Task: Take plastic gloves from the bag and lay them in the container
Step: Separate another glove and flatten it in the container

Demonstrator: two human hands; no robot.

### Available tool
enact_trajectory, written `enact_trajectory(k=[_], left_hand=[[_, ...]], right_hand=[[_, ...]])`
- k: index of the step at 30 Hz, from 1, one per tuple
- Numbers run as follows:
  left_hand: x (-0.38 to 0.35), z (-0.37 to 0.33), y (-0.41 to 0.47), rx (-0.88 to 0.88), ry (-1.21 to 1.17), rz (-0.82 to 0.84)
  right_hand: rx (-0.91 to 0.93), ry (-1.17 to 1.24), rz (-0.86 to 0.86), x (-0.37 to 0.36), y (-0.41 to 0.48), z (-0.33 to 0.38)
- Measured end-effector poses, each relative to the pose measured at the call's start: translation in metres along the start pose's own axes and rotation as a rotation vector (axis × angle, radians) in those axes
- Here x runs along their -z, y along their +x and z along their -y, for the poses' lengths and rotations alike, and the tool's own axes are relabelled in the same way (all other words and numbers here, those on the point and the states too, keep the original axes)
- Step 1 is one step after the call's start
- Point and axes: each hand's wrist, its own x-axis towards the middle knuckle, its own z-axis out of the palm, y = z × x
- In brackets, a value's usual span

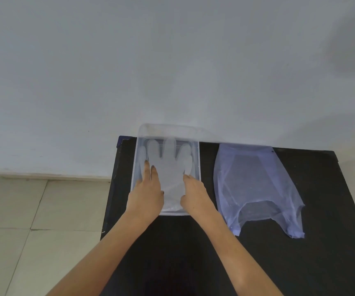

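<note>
A clear plastic glove lies flat in the transparent rectangular container, its fingers pointing away from me. My left hand rests on the glove's left side with fingers stretched out flat. My right hand presses on the glove's right edge, fingers partly curled. The pale blue plastic bag lies flat on the table to the right of the container, its handles toward me. Neither hand touches the bag.
The container and bag sit on a black table pushed against a white wall. Beige tiled floor lies off the table's left edge.
</note>
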Motion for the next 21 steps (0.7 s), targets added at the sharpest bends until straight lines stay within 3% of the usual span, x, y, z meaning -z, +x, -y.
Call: enact_trajectory(k=[11,21], left_hand=[[-0.029,0.012,0.043,-0.184,0.132,0.107],[-0.046,0.015,0.04,-0.219,0.03,0.078]], right_hand=[[0.024,-0.068,0.017,-0.008,-0.001,-0.002],[-0.007,-0.012,-0.023,-0.016,0.007,-0.001]])
